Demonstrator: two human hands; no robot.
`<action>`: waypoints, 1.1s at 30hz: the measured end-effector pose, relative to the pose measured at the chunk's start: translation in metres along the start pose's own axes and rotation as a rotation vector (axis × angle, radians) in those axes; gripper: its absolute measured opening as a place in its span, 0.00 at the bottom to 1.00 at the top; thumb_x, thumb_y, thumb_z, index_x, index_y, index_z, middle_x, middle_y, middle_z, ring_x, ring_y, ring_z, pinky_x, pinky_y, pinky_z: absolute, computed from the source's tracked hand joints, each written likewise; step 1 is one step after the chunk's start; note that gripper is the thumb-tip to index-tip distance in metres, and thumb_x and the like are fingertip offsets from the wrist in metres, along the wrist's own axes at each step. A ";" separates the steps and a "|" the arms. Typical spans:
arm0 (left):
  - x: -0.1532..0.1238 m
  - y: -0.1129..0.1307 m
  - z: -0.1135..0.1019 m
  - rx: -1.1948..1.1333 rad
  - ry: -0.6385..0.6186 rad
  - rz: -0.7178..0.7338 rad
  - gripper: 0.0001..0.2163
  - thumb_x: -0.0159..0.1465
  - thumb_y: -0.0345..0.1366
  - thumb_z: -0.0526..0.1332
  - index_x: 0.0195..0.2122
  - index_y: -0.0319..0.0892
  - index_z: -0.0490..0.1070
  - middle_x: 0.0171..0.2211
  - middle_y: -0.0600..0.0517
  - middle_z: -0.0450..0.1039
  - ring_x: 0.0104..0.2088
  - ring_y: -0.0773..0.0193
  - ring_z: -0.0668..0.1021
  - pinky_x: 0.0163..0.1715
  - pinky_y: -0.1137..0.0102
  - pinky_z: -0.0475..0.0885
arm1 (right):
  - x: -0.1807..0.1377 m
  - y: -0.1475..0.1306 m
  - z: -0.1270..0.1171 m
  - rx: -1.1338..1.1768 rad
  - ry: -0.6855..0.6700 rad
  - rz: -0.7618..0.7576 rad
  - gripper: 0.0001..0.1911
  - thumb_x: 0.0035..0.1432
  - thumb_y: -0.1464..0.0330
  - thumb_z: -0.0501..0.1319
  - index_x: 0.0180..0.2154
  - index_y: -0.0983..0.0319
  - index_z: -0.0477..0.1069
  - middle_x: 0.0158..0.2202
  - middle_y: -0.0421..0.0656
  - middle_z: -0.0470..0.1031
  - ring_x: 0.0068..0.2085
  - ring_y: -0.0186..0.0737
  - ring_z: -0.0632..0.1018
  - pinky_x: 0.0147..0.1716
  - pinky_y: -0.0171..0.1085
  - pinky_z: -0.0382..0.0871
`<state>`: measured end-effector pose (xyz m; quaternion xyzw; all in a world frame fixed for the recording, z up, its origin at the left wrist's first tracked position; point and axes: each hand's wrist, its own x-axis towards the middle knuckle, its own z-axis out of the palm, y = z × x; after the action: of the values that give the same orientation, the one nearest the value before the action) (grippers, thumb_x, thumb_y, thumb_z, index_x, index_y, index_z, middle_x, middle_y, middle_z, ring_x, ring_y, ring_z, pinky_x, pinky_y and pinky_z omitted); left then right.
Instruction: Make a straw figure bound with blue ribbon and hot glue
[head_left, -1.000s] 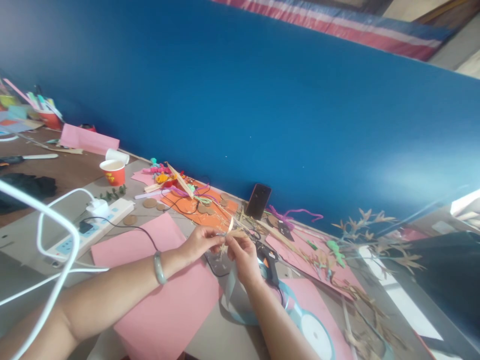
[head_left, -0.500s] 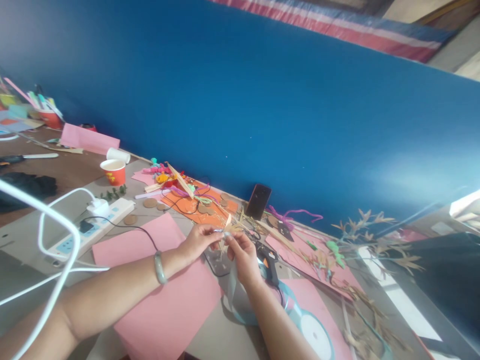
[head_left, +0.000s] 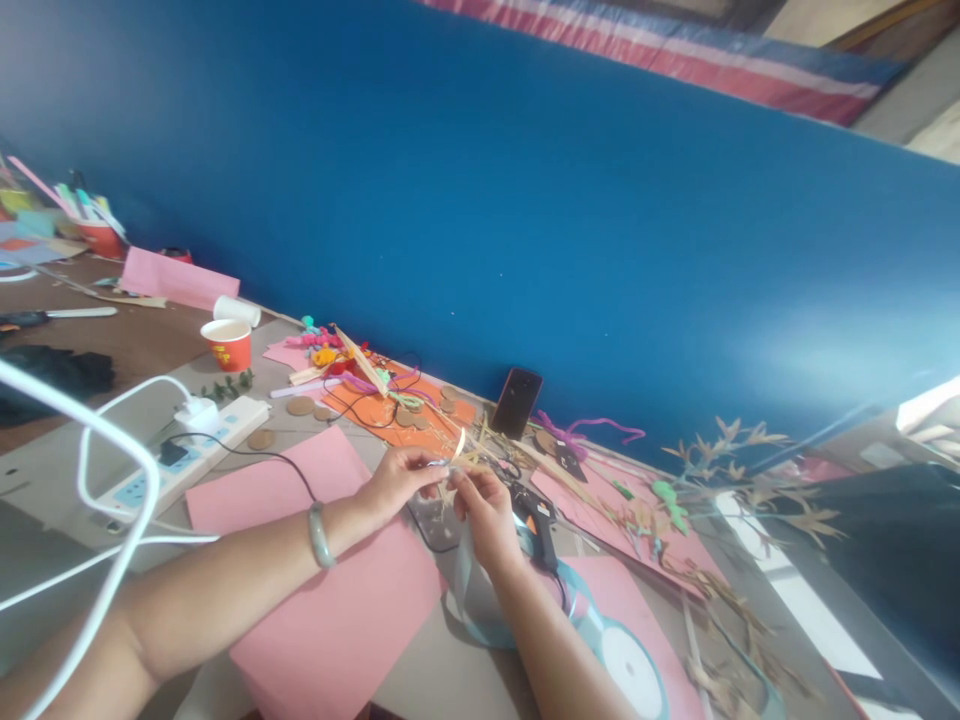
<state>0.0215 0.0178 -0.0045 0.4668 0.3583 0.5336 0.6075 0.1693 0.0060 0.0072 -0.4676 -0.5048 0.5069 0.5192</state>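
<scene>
Both hands meet at the middle of the table, fingertips nearly touching. My left hand (head_left: 405, 480), with a bangle at the wrist, is closed in a pinch on a thin straw-coloured strip (head_left: 460, 443) that sticks up between the fingers. My right hand (head_left: 487, 508) pinches close beside it, and pale blue ribbon (head_left: 466, 575) hangs below it in a loop. Fingers partly hide how strip and ribbon meet. Under the right forearm lies a ribbon spool (head_left: 634, 668). Just right of that hand is a black glue gun (head_left: 541, 530).
Pink paper (head_left: 330, 610) lies under my left arm. A power strip (head_left: 187, 455) with white cables and a red paper cup (head_left: 227, 345) stand left. Behind are orange paper (head_left: 375, 418) with craft bits and a leaning phone (head_left: 517, 402). Dried sprigs (head_left: 735, 480) lie right.
The straw-coloured strip has turned between my fingertips and now looks narrower and curved. Both hands stay almost in the same place.
</scene>
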 end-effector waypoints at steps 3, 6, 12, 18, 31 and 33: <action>0.000 0.001 0.000 -0.009 0.024 -0.013 0.10 0.52 0.39 0.67 0.25 0.35 0.74 0.16 0.54 0.68 0.19 0.71 0.69 0.22 0.75 0.63 | 0.001 0.004 0.000 -0.027 -0.006 -0.002 0.13 0.50 0.59 0.66 0.28 0.62 0.70 0.21 0.36 0.70 0.16 0.26 0.62 0.17 0.31 0.56; 0.002 0.002 -0.001 -0.028 0.057 -0.037 0.11 0.51 0.40 0.68 0.24 0.36 0.74 0.15 0.55 0.68 0.18 0.71 0.69 0.22 0.75 0.63 | 0.003 0.004 -0.003 -0.132 0.040 -0.080 0.14 0.50 0.57 0.66 0.29 0.62 0.71 0.24 0.38 0.72 0.19 0.29 0.65 0.21 0.33 0.61; 0.008 -0.001 -0.007 -0.144 0.156 -0.096 0.11 0.46 0.39 0.70 0.24 0.37 0.74 0.18 0.54 0.70 0.19 0.72 0.69 0.22 0.75 0.63 | 0.015 -0.033 -0.031 -0.401 0.232 -0.256 0.16 0.52 0.56 0.62 0.35 0.62 0.72 0.27 0.42 0.75 0.27 0.37 0.73 0.28 0.35 0.67; 0.010 -0.003 -0.011 -0.137 0.148 -0.097 0.10 0.49 0.40 0.68 0.26 0.37 0.74 0.23 0.51 0.74 0.20 0.73 0.69 0.24 0.75 0.64 | 0.018 -0.080 -0.087 -0.975 0.241 -0.273 0.12 0.55 0.62 0.56 0.36 0.62 0.73 0.29 0.44 0.77 0.28 0.40 0.74 0.29 0.36 0.64; 0.013 -0.008 -0.012 -0.165 0.183 -0.150 0.11 0.48 0.40 0.68 0.25 0.37 0.73 0.19 0.54 0.72 0.21 0.72 0.72 0.24 0.76 0.67 | 0.004 -0.009 -0.141 -1.335 0.021 0.277 0.20 0.47 0.53 0.63 0.17 0.61 0.64 0.18 0.39 0.66 0.24 0.36 0.67 0.22 0.33 0.51; 0.013 -0.007 -0.012 -0.176 0.189 -0.157 0.11 0.47 0.39 0.69 0.25 0.37 0.73 0.19 0.54 0.72 0.21 0.71 0.72 0.24 0.76 0.67 | 0.008 -0.001 -0.143 -1.293 0.043 0.287 0.20 0.44 0.55 0.65 0.17 0.61 0.62 0.17 0.37 0.64 0.23 0.35 0.66 0.22 0.33 0.50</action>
<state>0.0150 0.0330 -0.0142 0.3299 0.4014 0.5552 0.6495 0.3116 0.0173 0.0015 -0.7577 -0.6296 0.1563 0.0712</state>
